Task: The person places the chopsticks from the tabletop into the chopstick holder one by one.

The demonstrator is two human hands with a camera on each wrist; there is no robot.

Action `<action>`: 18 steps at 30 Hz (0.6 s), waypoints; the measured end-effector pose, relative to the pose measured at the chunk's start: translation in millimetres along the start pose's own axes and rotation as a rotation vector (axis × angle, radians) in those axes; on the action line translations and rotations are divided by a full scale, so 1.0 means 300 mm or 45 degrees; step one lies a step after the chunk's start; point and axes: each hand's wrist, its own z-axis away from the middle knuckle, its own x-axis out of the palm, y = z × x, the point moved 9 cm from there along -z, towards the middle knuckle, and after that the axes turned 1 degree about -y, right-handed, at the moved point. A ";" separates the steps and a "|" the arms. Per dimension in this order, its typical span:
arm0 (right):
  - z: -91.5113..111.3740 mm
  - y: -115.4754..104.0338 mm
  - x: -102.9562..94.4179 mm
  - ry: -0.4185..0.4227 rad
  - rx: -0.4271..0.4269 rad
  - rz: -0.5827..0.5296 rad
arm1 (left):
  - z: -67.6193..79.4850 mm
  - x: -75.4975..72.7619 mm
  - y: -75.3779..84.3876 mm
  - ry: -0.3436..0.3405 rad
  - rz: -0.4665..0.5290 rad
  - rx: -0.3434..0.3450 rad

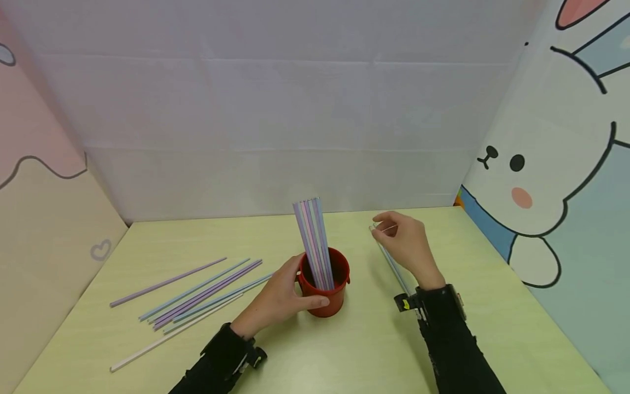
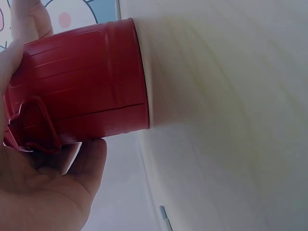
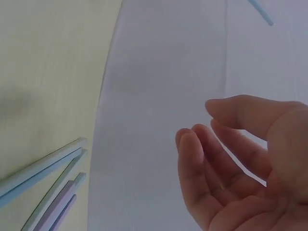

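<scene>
My left hand holds a small red bucket from its left side, the thumb across the front and the fingers behind. In the left wrist view the ribbed wall of the bucket and a side lug show beside the palm. A bundle of pastel straws stands in it, leaning a little left. Over on the right, my right hand hovers above a few pale straws on the table. In the right wrist view its thumb and fingers curve loosely apart, with nothing between them.
Left of the bucket, several purple, blue and white straws lie spread diagonally on the pale table. A white wall sheet rises behind the table. Cartoon-printed panels stand at both sides.
</scene>
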 end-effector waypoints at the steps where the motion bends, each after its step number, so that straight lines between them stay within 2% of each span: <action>1: 0.001 0.011 0.008 -0.023 0.009 0.032 | 0.000 0.000 0.000 0.000 0.003 0.002; 9: 0.027 0.128 0.110 -0.271 0.106 0.196 | 0.000 0.002 -0.005 -0.003 0.005 0.003; 18: 0.035 0.186 0.135 -0.298 0.198 0.252 | -0.003 0.004 -0.002 -0.009 0.024 -0.001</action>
